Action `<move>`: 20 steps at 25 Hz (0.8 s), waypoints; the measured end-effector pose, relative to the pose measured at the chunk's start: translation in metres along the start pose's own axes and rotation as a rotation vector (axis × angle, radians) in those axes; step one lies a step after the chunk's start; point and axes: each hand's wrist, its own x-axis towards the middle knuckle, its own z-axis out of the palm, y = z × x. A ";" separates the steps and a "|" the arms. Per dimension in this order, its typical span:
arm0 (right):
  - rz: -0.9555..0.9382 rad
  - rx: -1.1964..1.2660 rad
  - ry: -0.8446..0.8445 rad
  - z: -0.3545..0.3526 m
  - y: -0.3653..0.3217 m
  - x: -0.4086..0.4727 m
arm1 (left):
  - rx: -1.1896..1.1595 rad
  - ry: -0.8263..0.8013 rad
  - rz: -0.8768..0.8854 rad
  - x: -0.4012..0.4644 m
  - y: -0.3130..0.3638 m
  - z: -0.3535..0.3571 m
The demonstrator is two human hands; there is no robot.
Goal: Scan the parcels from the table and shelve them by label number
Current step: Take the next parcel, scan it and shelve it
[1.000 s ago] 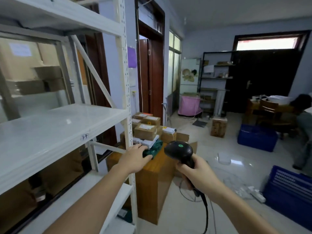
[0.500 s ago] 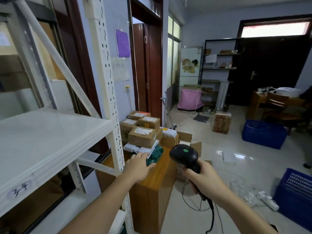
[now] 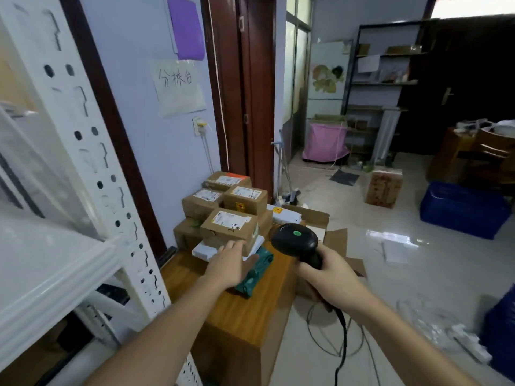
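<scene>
Wooden bench (image 3: 245,310) stacked with cardboard parcels (image 3: 228,227); white shelving (image 3: 92,174) at 9 o'clock. Left hand (image 3: 231,263) spread flat over parcels; right hand (image 3: 331,277) clamped on scanner (image 3: 295,243). Blue crates (image 3: 462,210) on tiled floor (image 3: 390,274), 3 o'clock.

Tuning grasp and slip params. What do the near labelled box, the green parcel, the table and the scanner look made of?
Box: brown corrugated cardboard, matte, white paper label on top.
Green parcel: looks like a soft plastic mailer bag, creased and slightly glossy.
Table: wood or wood-look laminate, visible grain, smooth sheen; can't tell which.
Scanner: black hard plastic, semi-gloss, held in the right hand.
</scene>
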 end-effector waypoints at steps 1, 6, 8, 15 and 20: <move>-0.003 -0.009 -0.029 -0.006 0.007 0.023 | -0.022 -0.014 -0.031 0.019 -0.002 0.006; -0.020 0.002 -0.192 -0.030 0.036 0.125 | -0.146 -0.033 -0.246 0.095 -0.018 0.031; -0.030 -0.005 -0.250 -0.031 0.044 0.165 | -0.203 -0.009 -0.350 0.121 -0.029 0.039; 0.013 -0.005 -0.419 -0.001 0.078 0.277 | -0.915 0.148 -0.790 0.197 -0.081 0.074; 0.051 0.008 -0.490 0.018 0.091 0.331 | -1.205 0.075 -1.022 0.217 -0.087 0.082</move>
